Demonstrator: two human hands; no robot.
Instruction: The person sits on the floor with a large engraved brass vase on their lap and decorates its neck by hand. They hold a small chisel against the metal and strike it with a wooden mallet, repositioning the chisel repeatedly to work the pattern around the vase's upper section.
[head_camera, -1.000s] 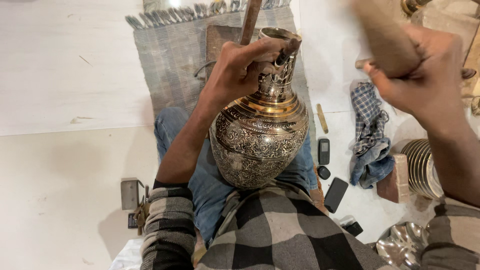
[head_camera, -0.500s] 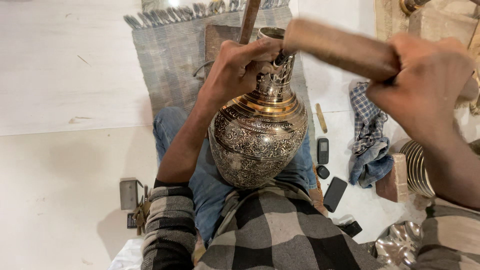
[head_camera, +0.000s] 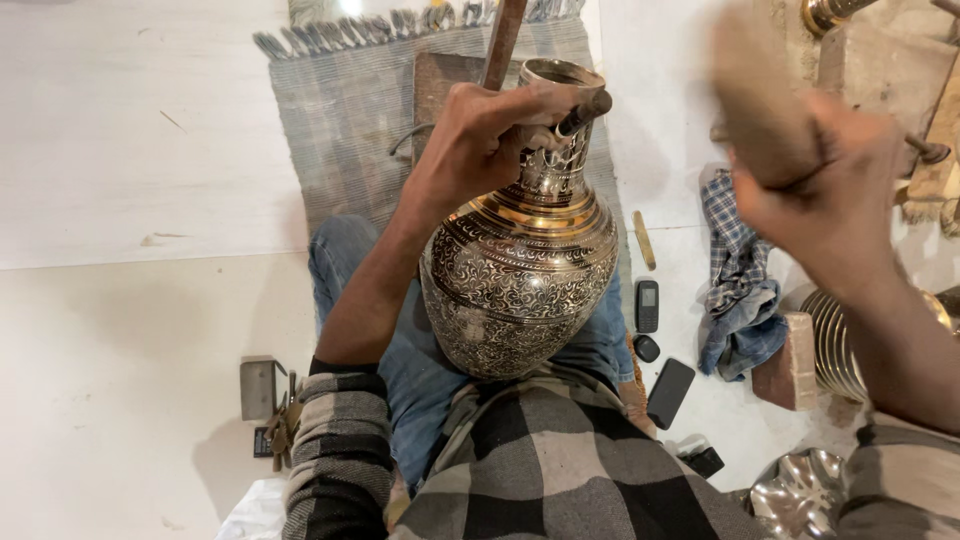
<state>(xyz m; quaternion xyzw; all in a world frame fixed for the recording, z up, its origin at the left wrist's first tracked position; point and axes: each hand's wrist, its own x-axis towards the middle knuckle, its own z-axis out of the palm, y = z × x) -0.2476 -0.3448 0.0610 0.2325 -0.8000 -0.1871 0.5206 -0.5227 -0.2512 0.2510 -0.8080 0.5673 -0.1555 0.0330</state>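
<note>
The engraved brass vase (head_camera: 520, 270) rested tilted on the person's lap, its neck pointing away over a grey woven mat (head_camera: 340, 120). The left hand (head_camera: 490, 140) was clamped on a metal chisel (head_camera: 583, 112) set against the vase's neck, while the right hand (head_camera: 830, 190), raised and blurred, gripped a wooden mallet (head_camera: 760, 95)

To the left of the engraved brass vase (head_camera: 520, 270), the white floor (head_camera: 130, 380) lies open, broken only by a small metal block (head_camera: 257, 388) near the elbow. The right side is crowded: a checked cloth (head_camera: 738, 270), two phones (head_camera: 648, 305), a brick (head_camera: 790, 362) and stacked metal plates (head_camera: 835, 345) lie close together. The woven mat (head_camera: 350, 110) beyond the vase is bare.
</note>
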